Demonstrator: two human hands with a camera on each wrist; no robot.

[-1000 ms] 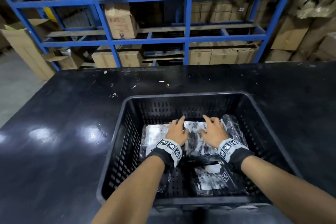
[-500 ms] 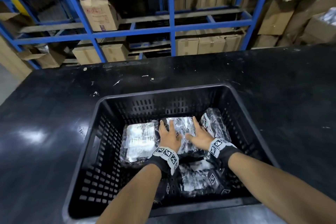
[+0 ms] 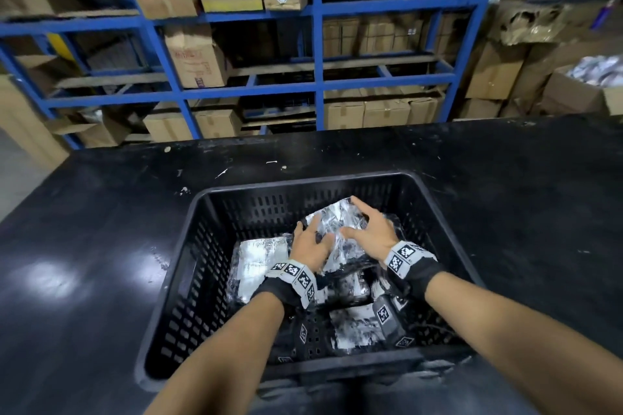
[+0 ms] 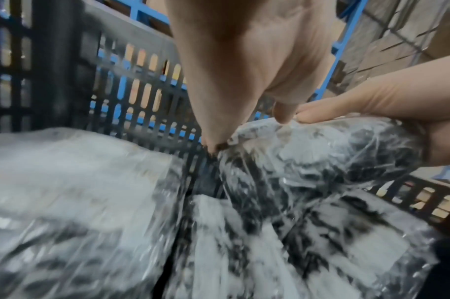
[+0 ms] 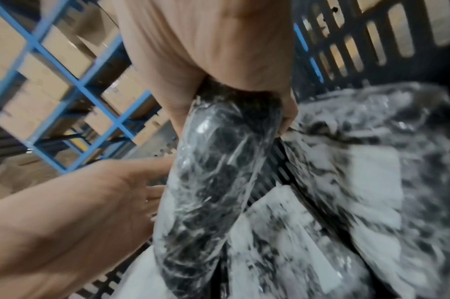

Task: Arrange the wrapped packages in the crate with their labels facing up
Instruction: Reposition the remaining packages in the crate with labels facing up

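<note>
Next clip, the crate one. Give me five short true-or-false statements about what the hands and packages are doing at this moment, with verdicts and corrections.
1. Both hands are inside the black crate. True.
2. The right hand holds a wrapped package tilted up off the others. True.
3. The left hand rests on the table outside the crate. False: it is in the crate, touching the same lifted package.
4. The crate holds only one package. False: others lie flat in it, one at the left and one near the front.
5. Blue shelving with cardboard boxes stands behind the table. True.
</note>
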